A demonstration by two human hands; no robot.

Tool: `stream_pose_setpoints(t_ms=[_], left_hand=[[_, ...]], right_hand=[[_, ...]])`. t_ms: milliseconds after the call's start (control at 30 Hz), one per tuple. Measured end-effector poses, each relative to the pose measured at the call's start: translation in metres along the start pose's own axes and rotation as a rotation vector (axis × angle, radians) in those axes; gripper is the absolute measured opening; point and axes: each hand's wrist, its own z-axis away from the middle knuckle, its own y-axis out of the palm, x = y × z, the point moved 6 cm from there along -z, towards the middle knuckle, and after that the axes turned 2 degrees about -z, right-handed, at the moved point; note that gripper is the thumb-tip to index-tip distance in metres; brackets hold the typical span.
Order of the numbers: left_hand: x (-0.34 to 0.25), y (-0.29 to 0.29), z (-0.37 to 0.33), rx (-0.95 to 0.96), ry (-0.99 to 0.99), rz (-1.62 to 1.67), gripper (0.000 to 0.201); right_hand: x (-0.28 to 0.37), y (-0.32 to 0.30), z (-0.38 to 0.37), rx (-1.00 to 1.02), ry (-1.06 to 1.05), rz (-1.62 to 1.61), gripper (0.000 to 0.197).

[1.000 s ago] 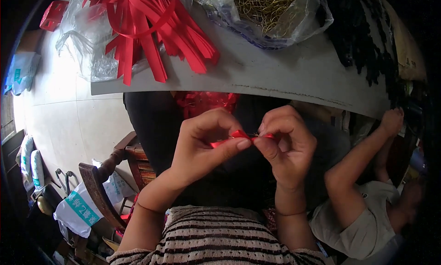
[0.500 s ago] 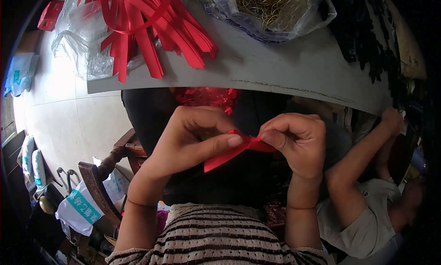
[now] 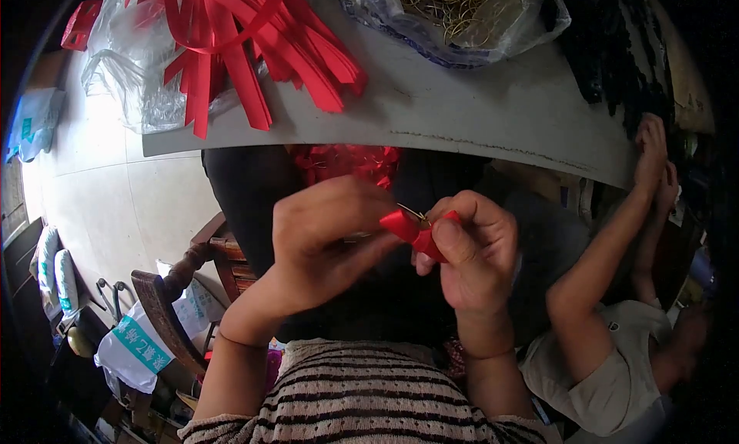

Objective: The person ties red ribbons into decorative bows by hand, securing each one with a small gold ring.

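Above my lap, my right hand (image 3: 477,252) pinches a small red ribbon bow (image 3: 406,227) between thumb and fingers. A thin gold wire (image 3: 413,212) sticks out from the middle of the bow toward the left. My left hand (image 3: 331,232) is close beside the bow's left end, its fingers bent and smeared by motion. Whether they grip the wire or the ribbon cannot be made out. Below the table edge, a heap of shiny red ribbon pieces (image 3: 350,165) lies between my knees.
On the grey table (image 3: 323,132) lie a bundle of red ribbon strips (image 3: 296,51), a clear bag of gold wires (image 3: 454,9) and black strips (image 3: 608,51). A co-worker's arm (image 3: 596,271) reaches to the table at right. A wooden chair (image 3: 162,309) stands at left.
My right hand has shifted left and turned, now holding the ribbon gathered, with gold wire showing. My left hand has come off the ribbon's long end. The co-worker's hands have moved up toward the black strips.
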Motion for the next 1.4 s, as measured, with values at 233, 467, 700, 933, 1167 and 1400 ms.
stream_pose_setpoints(t_ms=[233, 467, 700, 933, 1167, 1400], left_hand=[[0.011, 0.006, 0.007, 0.13, -0.311, 0.264, 0.009], [0.004, -0.004, 0.007, 0.256, -0.327, 0.372, 0.018], [0.009, 0.009, 0.005, 0.22, -0.319, 0.247, 0.012], [0.025, 0.016, 0.016, 0.059, -0.555, 0.52, 0.01], [0.025, 0.026, 0.019, -0.041, -0.609, 0.908, 0.009], [0.028, 0.03, 0.026, 0.067, -0.582, 0.692, 0.01]], right_hand=[[0.018, -0.001, 0.001, -0.008, -0.306, 0.502, 0.01], [0.041, -0.006, -0.001, 0.234, -0.102, 0.617, 0.013], [0.03, 0.0, -0.016, 0.272, 0.074, 0.561, 0.014], [0.012, 0.005, -0.008, 0.291, 0.067, 0.442, 0.011], [-0.008, -0.001, 0.005, 0.221, 0.108, -0.013, 0.009], [0.023, 0.0, 0.003, 0.11, -0.412, 0.648, 0.011]])
